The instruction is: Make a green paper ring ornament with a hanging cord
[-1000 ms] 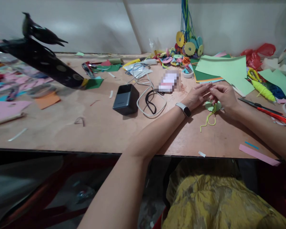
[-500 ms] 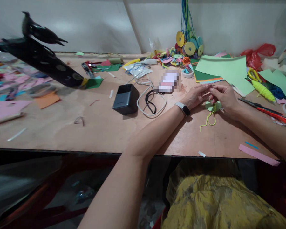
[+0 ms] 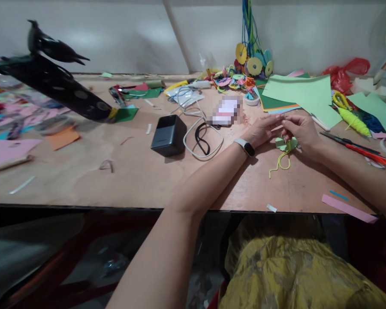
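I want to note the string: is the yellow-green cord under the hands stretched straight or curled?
Curled. The yellow-green cord hangs from the light green paper piece between the hands and bends into a loop on the wooden table.

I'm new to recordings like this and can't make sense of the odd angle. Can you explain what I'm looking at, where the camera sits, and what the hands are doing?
There is no machine here: a person works with two bare hands, and the camera is worn on their head, looking forward and down, so the arms reach in from below. The left hand, with a white band at the wrist, and the right hand meet over a wooden table. Together they pinch a small light green paper piece with a yellow-green cord trailing from it onto the table. Around them lie green paper sheets, a black box with a white cable, red-handled scissors, a pink paper strip and a heap of coloured paper discs at the back.
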Available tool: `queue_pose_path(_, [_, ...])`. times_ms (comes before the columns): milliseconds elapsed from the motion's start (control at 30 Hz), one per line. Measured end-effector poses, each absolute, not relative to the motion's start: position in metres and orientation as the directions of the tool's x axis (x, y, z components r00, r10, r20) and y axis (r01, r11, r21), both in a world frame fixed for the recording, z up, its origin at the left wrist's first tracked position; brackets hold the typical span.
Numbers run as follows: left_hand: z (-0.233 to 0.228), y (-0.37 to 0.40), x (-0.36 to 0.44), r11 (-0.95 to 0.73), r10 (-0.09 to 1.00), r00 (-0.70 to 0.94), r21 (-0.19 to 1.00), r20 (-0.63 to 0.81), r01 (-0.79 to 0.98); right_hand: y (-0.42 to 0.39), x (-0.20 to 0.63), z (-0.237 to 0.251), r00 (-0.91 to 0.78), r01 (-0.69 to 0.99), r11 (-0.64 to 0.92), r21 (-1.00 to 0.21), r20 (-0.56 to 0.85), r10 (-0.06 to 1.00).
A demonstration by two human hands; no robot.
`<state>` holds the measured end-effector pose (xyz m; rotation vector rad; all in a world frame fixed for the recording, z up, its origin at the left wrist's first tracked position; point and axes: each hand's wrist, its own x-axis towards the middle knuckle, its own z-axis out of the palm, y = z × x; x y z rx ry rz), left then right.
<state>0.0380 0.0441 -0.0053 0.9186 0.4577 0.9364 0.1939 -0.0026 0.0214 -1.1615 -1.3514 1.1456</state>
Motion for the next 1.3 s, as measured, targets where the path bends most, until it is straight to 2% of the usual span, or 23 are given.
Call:
queue_pose_path(133, [-0.004, 0.044, 0.037, 0.274, 0.839, 0.544, 0.854, 0.012, -0.442, -0.003, 0.194, 0.021, -0.075, 0.070, 0.105, -0.992, 0.100, 0.992])
queue_pose_path(700, [-0.007, 0.045, 0.038, 0.227, 0.867, 0.497, 0.855, 0.041, -0.467, 0.001, 0.195, 0.017, -0.142, 0.018, 0.135, -0.991, 0.131, 0.981])
queue_pose_path(1100, [-0.006, 0.043, 0.038, 0.202, 0.868, 0.496, 0.889, 0.032, -0.412, 0.001, 0.196, 0.012, -0.070, 0.058, 0.169, -0.984, 0.164, 0.984])
queue_pose_path(1300, [-0.009, 0.042, 0.041, 0.181, 0.871, 0.488, 0.884, 0.059, -0.431, 0.002, 0.194, 0.009, -0.031, 0.002, 0.196, -0.981, 0.195, 0.980])
